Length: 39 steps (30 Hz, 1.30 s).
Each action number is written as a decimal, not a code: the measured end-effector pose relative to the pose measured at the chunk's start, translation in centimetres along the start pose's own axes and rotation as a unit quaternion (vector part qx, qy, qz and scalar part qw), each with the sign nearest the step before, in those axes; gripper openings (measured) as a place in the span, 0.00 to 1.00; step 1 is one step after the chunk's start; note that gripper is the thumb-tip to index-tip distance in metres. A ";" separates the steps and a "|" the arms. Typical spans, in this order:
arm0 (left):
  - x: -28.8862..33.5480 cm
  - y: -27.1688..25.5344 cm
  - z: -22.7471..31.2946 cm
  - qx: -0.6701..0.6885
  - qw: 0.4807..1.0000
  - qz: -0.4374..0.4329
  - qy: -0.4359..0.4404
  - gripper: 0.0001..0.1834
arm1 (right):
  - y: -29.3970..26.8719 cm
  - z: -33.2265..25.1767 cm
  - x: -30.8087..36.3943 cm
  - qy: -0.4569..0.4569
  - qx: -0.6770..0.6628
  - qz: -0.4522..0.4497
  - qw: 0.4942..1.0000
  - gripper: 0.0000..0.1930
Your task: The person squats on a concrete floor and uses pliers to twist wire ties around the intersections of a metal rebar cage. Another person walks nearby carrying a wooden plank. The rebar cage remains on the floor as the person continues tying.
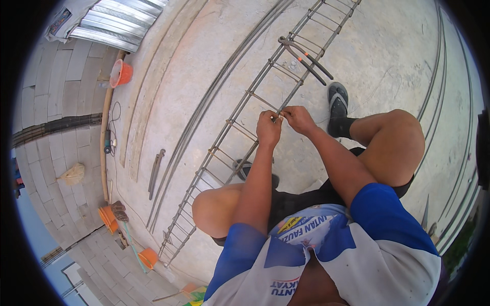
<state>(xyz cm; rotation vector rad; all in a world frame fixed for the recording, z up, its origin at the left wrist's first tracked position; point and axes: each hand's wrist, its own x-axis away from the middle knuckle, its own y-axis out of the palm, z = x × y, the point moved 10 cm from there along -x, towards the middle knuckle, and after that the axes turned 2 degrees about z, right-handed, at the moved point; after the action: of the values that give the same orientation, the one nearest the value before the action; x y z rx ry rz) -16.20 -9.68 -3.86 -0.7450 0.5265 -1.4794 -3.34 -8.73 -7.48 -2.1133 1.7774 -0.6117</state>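
A long ladder-like rebar cage [247, 94] of steel bars and crosswise stirrups runs diagonally over the concrete floor. At its near bar, just ahead of my knees, both my hands meet with bent fingers. My left hand [268, 128] is closed, fingertips pinched beside a stirrup joint. Close against it, my right hand [300, 120] is also closed in a pinch at the same joint. What lies between the fingertips is too small to make out. Farther up the cage rests a pair of pincers [305, 60] with dark handles marked in orange.
Loose steel bars [204, 102] lie along the cage's left side, with a bar cutter-like tool [156, 173] nearby. Orange buckets [121, 74] and a power tool [107, 142] stand by the grey block wall [51, 173]. More long bars [440, 92] lie at right. My sandalled foot [338, 104] is near the pincers.
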 end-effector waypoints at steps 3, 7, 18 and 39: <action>-0.5 0.4 -0.3 -0.039 0.999 -0.026 -0.023 0.12 | 0.1 -0.2 -0.3 -0.003 0.018 -0.030 0.999 0.13; -1.0 0.7 -0.6 -0.084 0.996 -0.027 -0.002 0.16 | 0.3 -0.8 -0.2 0.022 0.048 -0.089 0.995 0.12; -1.4 1.5 -3.3 0.233 0.945 -0.093 -0.212 0.26 | -0.4 -2.1 0.5 -0.015 0.106 -0.001 0.994 0.10; -2.9 3.0 -4.2 0.341 0.883 -0.137 -0.292 0.07 | -0.5 -3.1 1.1 -0.034 0.139 0.048 0.989 0.09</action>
<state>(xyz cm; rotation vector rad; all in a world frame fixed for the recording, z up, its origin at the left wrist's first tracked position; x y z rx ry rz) -17.36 -7.48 -9.23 -0.6584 -0.5672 -1.4603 -4.31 -9.65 -4.43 -1.8297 1.6407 -0.7062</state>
